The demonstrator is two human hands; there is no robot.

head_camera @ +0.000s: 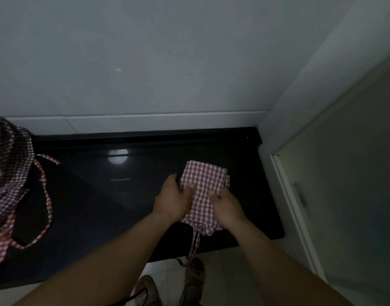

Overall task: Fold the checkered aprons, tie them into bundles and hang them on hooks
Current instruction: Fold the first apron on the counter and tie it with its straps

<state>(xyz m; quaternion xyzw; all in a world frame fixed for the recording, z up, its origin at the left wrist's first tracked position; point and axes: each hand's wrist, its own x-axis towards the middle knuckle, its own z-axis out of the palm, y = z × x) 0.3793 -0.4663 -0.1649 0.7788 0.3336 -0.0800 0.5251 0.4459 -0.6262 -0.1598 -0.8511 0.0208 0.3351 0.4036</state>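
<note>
A red-and-white checkered apron (pixel 203 177), folded into a narrow packet, lies on the black counter (pixel 114 195) toward its right end. My left hand (pixel 173 199) grips the packet's left edge, thumb on top of the cloth. My right hand (pixel 226 205) holds the right side lower down, thumb also pressed on the fabric. The apron's strap (pixel 195 244) hangs over the counter's front edge toward the floor. No hooks are in view.
A heap of more checkered aprons (pixel 8 173) sits at the counter's left end, with a long strap (pixel 47 208) looping across the dark surface. A pale wall stands behind, a door frame (pixel 293 195) at right. My shoes (pixel 193 281) show on the tiled floor.
</note>
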